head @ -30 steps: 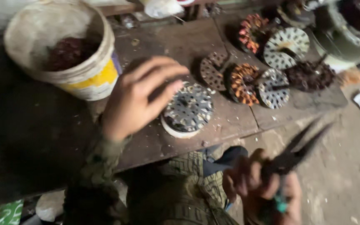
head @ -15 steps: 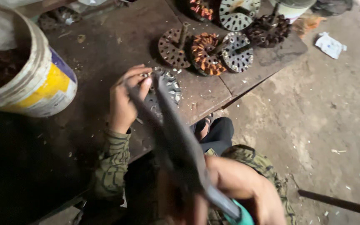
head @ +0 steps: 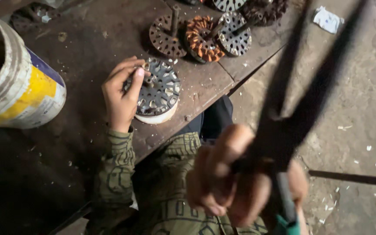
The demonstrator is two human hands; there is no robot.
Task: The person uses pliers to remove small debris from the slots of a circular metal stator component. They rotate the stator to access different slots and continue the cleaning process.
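Starting at the far left of the bench (head: pixel 88 39), a white-and-yellow bucket (head: pixel 20 93) lies tilted, its dark contents only partly visible. To the right of the bucket, near the bench's front edge, a slotted metal stator (head: pixel 156 91) sits flat on a white base. The left hand (head: pixel 122 93) rests against the stator's left side, fingertips (head: pixel 138 72) pinched at the upper left rim; whether they grip something small there cannot be told. The sleeve below this hand is olive with a dark pattern.

Beyond the stator, toward the bench's far edge, three more units stand touching side by side: a dark rusty disc (head: pixel 167 35) with an upright shaft, then a core with orange copper windings (head: pixel 202 38), then a pale perforated disc (head: pixel 235 30). More parts sit further right at the top edge, cut off by the frame. Pale chips are scattered over the bench around the stator.

Right of the stator and close to the camera, the right hand (head: pixel 236 178) is clenched around the handles of long-nosed pliers (head: pixel 301 100). The hand and tool are blurred. The pliers' two dark arms spread apart upward, crossing over the floor (head: pixel 362 109); a green grip shows below the fist. The pliers are well apart from the stator.

On the floor at the far right lie a crumpled white scrap (head: pixel 327 19) near the top and a thin dark rod (head: pixel 353 177) lower down.
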